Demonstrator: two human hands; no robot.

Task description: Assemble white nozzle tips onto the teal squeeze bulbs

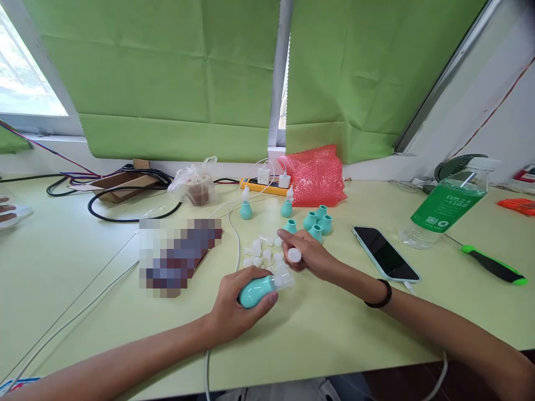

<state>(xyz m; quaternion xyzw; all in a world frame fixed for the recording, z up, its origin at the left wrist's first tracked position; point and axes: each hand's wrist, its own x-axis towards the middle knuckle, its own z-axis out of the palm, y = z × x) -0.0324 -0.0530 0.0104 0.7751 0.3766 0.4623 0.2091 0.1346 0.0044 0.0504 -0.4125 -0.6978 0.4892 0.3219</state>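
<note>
My left hand [238, 303] is closed around a teal rubber bulb [256, 291] with a clear tip fitted at its right end, resting low on the pale green table [83, 267]. My right hand [307, 255] pinches a small white cap [294, 255] just above and right of that tip. Between and behind the hands lies a pile of several clear and white small parts [261, 252]. Further back stand several loose teal bulbs [317, 221]. Two assembled bulbs with white tips stand upright, one [246, 207] to the left and one [287, 205] to the right.
A phone [384, 253] lies right of my right hand, with a clear bottle [447, 206] and a green-handled screwdriver [493, 266] beyond. Red bubble wrap [315, 175], a power strip [267, 184], a plastic bag [194, 184], a cardboard box [121, 186] and cables line the back. A white cable [236, 234] crosses the table.
</note>
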